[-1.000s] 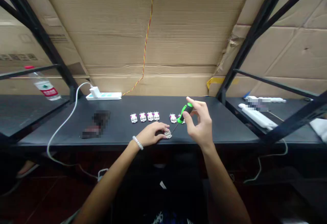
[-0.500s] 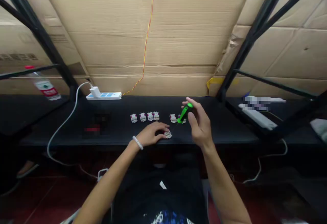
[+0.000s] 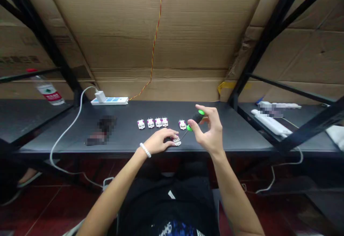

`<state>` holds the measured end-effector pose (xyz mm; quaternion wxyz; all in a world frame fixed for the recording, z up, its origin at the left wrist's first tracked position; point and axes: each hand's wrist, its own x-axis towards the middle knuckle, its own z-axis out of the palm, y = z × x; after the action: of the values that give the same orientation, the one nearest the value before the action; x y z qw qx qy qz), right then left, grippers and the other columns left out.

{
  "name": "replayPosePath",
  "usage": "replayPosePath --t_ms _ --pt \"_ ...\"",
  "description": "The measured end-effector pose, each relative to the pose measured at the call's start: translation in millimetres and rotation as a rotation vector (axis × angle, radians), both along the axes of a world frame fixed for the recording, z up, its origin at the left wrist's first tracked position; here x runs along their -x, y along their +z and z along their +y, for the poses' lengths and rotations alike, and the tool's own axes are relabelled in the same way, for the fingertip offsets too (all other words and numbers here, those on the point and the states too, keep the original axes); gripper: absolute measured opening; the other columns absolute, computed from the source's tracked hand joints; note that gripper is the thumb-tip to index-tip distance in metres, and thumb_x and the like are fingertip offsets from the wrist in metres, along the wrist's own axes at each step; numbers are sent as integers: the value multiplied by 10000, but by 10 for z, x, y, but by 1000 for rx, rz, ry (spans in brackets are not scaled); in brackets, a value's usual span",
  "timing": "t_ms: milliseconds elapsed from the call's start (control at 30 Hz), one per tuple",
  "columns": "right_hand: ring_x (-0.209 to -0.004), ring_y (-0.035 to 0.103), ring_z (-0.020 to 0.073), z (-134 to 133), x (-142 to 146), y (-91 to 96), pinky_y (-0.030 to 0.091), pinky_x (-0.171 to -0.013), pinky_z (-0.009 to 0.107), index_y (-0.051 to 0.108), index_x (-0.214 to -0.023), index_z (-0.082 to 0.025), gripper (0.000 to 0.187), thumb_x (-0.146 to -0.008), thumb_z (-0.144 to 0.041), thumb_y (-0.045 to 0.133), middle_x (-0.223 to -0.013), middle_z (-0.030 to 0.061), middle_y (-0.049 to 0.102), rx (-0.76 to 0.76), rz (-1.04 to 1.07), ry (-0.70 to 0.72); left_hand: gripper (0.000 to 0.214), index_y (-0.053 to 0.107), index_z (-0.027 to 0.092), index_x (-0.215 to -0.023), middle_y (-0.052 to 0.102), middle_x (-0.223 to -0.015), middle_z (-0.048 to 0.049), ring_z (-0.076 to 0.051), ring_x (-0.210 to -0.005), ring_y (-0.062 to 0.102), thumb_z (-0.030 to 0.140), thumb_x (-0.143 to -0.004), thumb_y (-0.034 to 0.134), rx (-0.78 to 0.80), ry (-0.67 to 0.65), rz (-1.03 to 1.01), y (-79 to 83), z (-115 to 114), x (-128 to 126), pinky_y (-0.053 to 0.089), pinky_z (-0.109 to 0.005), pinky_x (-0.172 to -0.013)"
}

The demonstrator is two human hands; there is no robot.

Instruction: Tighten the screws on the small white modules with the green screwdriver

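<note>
My left hand [image 3: 161, 140] rests on the black tabletop with its fingertips closed on a small white-and-purple part [image 3: 176, 141] near the front edge. My right hand [image 3: 211, 128] grips a screwdriver [image 3: 197, 117] with a black and bright green handle. Its thin shaft slants down to the left, and the tip is at the part under my left fingers. Whether the tip sits in a screw is too small to tell. Just behind, a single similar white-and-purple part [image 3: 182, 124] lies on the table. Farther left stands a row of several more such parts [image 3: 158, 122].
A white power strip [image 3: 110, 101] with a plugged-in charger and white cable [image 3: 64, 132] lies at the back left. Black metal posts [image 3: 236, 89] frame the table. A plastic bottle [image 3: 51, 92] stands left, a white strip-shaped object [image 3: 271, 123] lies right. A blurred item [image 3: 100, 132] lies left.
The screwdriver has swung from pointing down over the table to slanting toward the held part, its tip now at it. My left hand has stayed in place. The picture's brightness has shifted.
</note>
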<state>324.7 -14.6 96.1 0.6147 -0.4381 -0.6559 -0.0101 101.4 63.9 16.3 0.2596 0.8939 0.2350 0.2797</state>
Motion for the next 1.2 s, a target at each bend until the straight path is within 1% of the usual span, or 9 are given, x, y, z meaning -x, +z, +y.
replayPosePath --t_ms 67,167,233,333,500,733,867,1033,1200 --pt "-919 644 216 8 3 -3 588 -794 391 635 -1397 -279 456 -950 -348 691 -1133 75 649 13 8 3 192 753 209 -1115 744 -1316 -97 -260 -1234 677 289 -940 742 3 4 -11 -2 1 1 516 -436 -1102" --pt "-1025 687 233 27 -6 -32 609 -886 417 535 -1511 -285 497 -1015 -310 566 -1238 94 685 55 45 86 195 753 203 -1116 748 -1305 -104 -260 -1225 683 289 -941 741 10 -3 -27 -3 1 4 520 -434 -1095" --pt "-1094 700 248 39 -15 -57 618 -924 428 514 -1530 -280 509 -1022 -304 545 -1288 103 691 58 75 112 193 754 202 -1113 748 -1304 -107 -260 -1226 684 285 -939 742 13 -3 -29 -3 0 5 518 -432 -1099" --pt "-1117 707 252 50 -23 -80 625 -935 430 510 -1536 -282 514 -1023 -302 545 -1300 105 694 56 87 110 193 754 200 -1113 749 -1304 -106 -262 -1234 681 279 -938 745 9 -2 -31 -1 -3 2 511 -431 -1108" --pt "-1097 707 252 51 -33 -82 627 -915 423 509 -1540 -269 520 -1022 -300 553 -1289 111 692 45 84 97 189 750 194 -1109 750 -1301 -107 -258 -1219 686 281 -942 744 -2 -3 -25 3 -7 -4 516 -418 -1095" --pt "-1087 705 264 58 -55 -85 617 -935 459 519 -1534 -263 520 -1017 -305 558 -1280 122 690 29 100 83 186 750 212 -1107 749 -1305 -93 -259 -1217 686 290 -939 746 -1 5 -18 7 -10 -1 521 -429 -1094" --pt "-1073 699 255 56 -41 -75 620 -914 442 525 -1525 -253 512 -1016 -299 553 -1262 117 692 18 76 83 179 750 200 -1102 750 -1301 -104 -259 -1221 685 279 -941 741 4 0 -18 12 -12 -3 522 -426 -1094" --pt "-1066 687 242 51 -18 -70 613 -907 418 521 -1527 -267 515 -1014 -290 558 -1263 106 685 27 62 96 189 750 206 -1112 746 -1308 -102 -259 -1231 680 291 -943 740 4 -3 -21 21 -14 -2 520 -434 -1099" --pt "-1069 694 250 45 -21 -70 611 -912 432 525 -1524 -263 514 -1013 -291 562 -1257 108 687 19 72 95 182 750 196 -1110 747 -1303 -107 -262 -1229 682 270 -943 741 1 -6 -9 36 -21 -8 513 -425 -1099"
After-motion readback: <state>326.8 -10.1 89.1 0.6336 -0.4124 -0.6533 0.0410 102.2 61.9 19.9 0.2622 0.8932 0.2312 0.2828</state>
